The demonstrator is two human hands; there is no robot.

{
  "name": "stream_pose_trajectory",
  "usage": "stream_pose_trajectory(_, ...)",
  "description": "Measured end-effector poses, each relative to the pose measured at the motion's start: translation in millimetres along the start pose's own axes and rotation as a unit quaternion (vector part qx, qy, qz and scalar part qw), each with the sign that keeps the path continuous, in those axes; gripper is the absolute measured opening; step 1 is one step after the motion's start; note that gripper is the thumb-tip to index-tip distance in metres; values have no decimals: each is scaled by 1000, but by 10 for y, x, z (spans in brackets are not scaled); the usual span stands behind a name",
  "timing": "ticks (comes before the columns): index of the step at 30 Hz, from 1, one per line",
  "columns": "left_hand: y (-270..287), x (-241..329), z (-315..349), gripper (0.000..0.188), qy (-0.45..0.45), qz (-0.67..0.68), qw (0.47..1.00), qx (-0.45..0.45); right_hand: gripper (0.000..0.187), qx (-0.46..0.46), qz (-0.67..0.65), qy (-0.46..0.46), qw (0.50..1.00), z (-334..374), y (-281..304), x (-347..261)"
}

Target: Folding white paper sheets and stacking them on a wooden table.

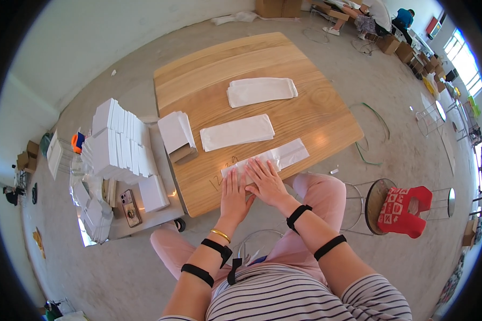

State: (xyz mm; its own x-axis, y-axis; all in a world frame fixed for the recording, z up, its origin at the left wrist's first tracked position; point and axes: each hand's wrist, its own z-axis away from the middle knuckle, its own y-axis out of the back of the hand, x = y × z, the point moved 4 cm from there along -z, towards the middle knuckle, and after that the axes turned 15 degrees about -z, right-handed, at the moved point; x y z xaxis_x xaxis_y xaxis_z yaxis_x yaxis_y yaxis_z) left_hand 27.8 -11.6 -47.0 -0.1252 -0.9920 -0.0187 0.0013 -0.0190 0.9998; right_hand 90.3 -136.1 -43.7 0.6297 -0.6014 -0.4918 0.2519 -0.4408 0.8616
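Note:
A long white translucent plastic sleeve (294,153) lies along the near edge of the wooden table (305,115). My left hand (234,193) rests palm down on its left end, fingers stretched out. Beside it my right hand (266,183) presses flat on the sleeve's middle, fingers also extended. The hands nearly touch, and neither grips anything; they cover part of the sleeve. Just beyond is a pile of flat white sleeves (236,132), with a second white pile (262,92) farther back. Left of these, some white flat cartons (174,131) lean on a small brown box (184,154).
A metal cart (163,214) at the left carries stacked white cartons (120,142) and a phone (130,207). At the right, a red bag (407,211) sits on a round stool (376,206). Green cord (379,120) lies on the floor. Other people (380,18) sit at the far right.

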Motion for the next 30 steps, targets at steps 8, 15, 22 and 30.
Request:
stream_pose_trajectory(8, -3, -92, 71, 89, 39, 36, 999, 13, 74, 2, 13, -3, 1000, 21, -7, -28)
stream_pose_trajectory(15, 24, -102, 192, 85, 19, -31, 999, -2, 74, 7, 10, -5, 1000, 23, -17, -4)
stream_pose_trajectory(22, 15, -168, 214, 88, 35, -17, 999, 15, 73, 22, -9, 1, 1000, 2, -8, -37)
stream_pose_trajectory(30, 396, 217, -58, 86, 4, 68, 996, 59, 58, 204, -107, -128, 965, 151, 584, 342)
